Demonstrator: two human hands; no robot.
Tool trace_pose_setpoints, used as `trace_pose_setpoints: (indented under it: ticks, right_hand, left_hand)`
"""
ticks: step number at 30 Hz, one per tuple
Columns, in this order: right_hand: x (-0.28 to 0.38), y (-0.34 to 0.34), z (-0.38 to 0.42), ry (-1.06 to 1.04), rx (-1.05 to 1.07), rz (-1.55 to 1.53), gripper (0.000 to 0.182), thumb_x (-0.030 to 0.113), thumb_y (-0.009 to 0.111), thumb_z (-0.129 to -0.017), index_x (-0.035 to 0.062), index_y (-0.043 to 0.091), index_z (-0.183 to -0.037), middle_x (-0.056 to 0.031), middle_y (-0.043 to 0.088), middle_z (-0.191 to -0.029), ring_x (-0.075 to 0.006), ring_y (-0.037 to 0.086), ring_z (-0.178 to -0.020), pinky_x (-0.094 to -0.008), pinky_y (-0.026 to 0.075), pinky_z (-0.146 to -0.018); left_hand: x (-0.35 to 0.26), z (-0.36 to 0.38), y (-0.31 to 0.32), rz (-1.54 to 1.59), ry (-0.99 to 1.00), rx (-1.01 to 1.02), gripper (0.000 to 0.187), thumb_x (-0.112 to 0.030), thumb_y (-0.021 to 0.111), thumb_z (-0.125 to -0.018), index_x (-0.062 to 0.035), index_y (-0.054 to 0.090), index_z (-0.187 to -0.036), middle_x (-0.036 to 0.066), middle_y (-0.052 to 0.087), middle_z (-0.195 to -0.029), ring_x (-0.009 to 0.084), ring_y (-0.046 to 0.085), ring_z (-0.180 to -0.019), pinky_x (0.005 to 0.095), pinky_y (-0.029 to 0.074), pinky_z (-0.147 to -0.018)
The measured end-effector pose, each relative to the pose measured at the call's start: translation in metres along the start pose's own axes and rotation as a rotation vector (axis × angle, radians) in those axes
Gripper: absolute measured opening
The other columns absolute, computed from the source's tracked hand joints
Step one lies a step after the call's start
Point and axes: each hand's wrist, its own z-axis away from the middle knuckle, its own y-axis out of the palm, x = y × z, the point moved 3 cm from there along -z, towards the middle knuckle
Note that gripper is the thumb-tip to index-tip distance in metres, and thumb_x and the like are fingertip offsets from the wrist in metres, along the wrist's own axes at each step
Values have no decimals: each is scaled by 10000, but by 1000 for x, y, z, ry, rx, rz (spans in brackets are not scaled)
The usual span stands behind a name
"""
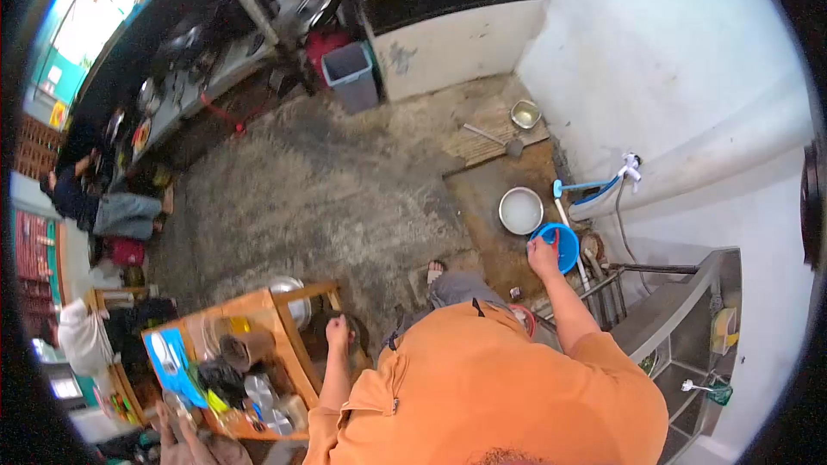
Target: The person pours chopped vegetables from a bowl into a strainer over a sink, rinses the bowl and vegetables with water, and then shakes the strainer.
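Note:
My right hand (543,258) is closed at the near left edge of a blue basin (570,251). A thin red piece (557,236) shows beside its fingers; I cannot make out what they grip. Just beyond the basin, a round metal bowl (521,211) of cloudy, whitish liquid stands on the wet floor. My left hand (338,331) is curled into a fist with nothing seen in it, close to the wooden table (297,346). A metal pot (293,303) is near that table's far corner.
Farther off are a dipper (513,148), a metal basin (525,114) and a grey bin (351,77). A tap (633,164) with a hose is on the right wall, above a metal sink frame (689,301). Another person (121,213) is at the left counter; someone's bare limbs (177,439) show lower left.

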Motion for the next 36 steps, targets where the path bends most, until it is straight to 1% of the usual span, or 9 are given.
trace_pose_setpoints:
  ticks: [6, 9, 13, 17, 20, 25, 27, 32, 36]
  right_hand:
    - [-33, -44, -58, 381, 63, 96, 308, 316, 553, -967, 30, 645, -1033, -262, 694, -1010, -451, 657, -974, -521, 520, -867]
    - [-60, -32, -80, 218, -31, 44, 283, 277, 592, -945, 32, 660, -1071, -237, 709, -995, -422, 675, -973, -491, 527, -879]
    - [-49, -29, -104, 379, -20, -49, 277, 250, 621, -925, 31, 672, -1086, -215, 721, -981, -398, 683, -981, -452, 531, -888]
    - [-7, -27, -155, 490, 31, -343, 237, 220, 605, -945, 24, 678, -1057, -166, 729, -893, -266, 719, -788, -381, 552, -742]
    - [15, -12, -226, 356, -52, -389, 230, 208, 580, -977, 5, 651, -1060, -84, 688, -776, -171, 677, -696, -338, 537, -661]
    - [57, 0, -385, 315, -163, -442, 233, 220, 593, -976, 18, 645, -1080, -96, 685, -813, -172, 677, -700, -337, 536, -656]
    - [82, -22, -454, 270, -147, -379, 246, 237, 594, -977, 25, 643, -1091, -104, 698, -852, -192, 678, -718, -356, 539, -684]
    - [155, -104, -599, 158, -325, -315, 280, 265, 602, -977, 8, 656, -1071, -140, 700, -890, -255, 665, -807, -379, 523, -767]
    - [229, -181, -721, 13, -416, -432, 294, 287, 595, -992, 8, 655, -1060, -114, 678, -833, -203, 638, -768, -354, 508, -734]
  left_hand:
    - [-33, -60, 24, -273, -96, 46, 338, -324, 571, -1003, -26, 581, -846, 103, 612, -630, 218, 621, -477, 360, 514, -434]
    - [-66, -98, 48, -340, -103, 113, 333, -307, 568, -1004, -5, 612, -873, 112, 634, -656, 223, 638, -502, 379, 556, -474]
    - [-124, -161, 95, -321, -47, 217, 343, -317, 573, -996, 11, 634, -914, 107, 654, -713, 218, 673, -594, 378, 561, -500]
    - [-198, -232, 147, -367, -30, 287, 360, -312, 555, -993, 28, 634, -909, 117, 668, -722, 223, 670, -590, 375, 549, -515]
    - [-249, -303, 183, -402, 63, 318, 381, -320, 548, -988, 38, 638, -894, 134, 672, -710, 224, 671, -589, 372, 546, -519]
    - [-322, -458, 235, -461, 124, 346, 260, -243, 534, -1010, -20, 595, -893, 110, 624, -707, 222, 630, -596, 377, 487, -498]
    - [-375, -473, 248, -460, -51, 321, 295, -289, 527, -1026, -9, 585, -952, 116, 639, -740, 233, 644, -612, 387, 530, -543]
    - [-498, -507, 287, -332, 103, 346, 306, -292, 514, -1042, -2, 567, -963, 112, 639, -766, 237, 647, -618, 396, 545, -560]
    - [-544, -553, 300, -272, 160, 243, 314, -293, 566, -1015, -23, 566, -854, 125, 651, -676, 219, 646, -540, 371, 535, -473]
